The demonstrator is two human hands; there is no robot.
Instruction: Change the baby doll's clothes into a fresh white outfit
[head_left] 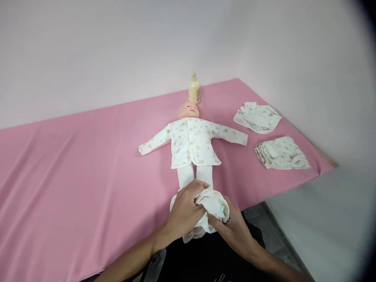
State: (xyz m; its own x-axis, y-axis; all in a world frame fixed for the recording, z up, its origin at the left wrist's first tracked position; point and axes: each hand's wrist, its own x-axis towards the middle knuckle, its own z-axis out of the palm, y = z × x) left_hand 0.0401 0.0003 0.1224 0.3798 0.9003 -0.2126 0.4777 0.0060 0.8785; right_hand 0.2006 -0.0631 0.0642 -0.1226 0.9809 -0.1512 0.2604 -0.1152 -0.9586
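A baby doll (189,111) lies on its back on the pink sheet (73,164), head away from me, dressed in a white printed shirt (194,143) with its sleeves spread out. Its white legs (194,175) point toward me. A bunched white printed garment (214,205) covers the doll's feet at the near edge. My left hand (186,211) is closed on the left side of this bunched garment. My right hand (233,229) grips it from the right and below.
A cream bottle (194,88) stands behind the doll's head by the wall. Two small piles of folded white baby clothes (257,116) (280,152) lie at the right of the sheet. The table's corner (331,164) is at far right, with grey floor below.
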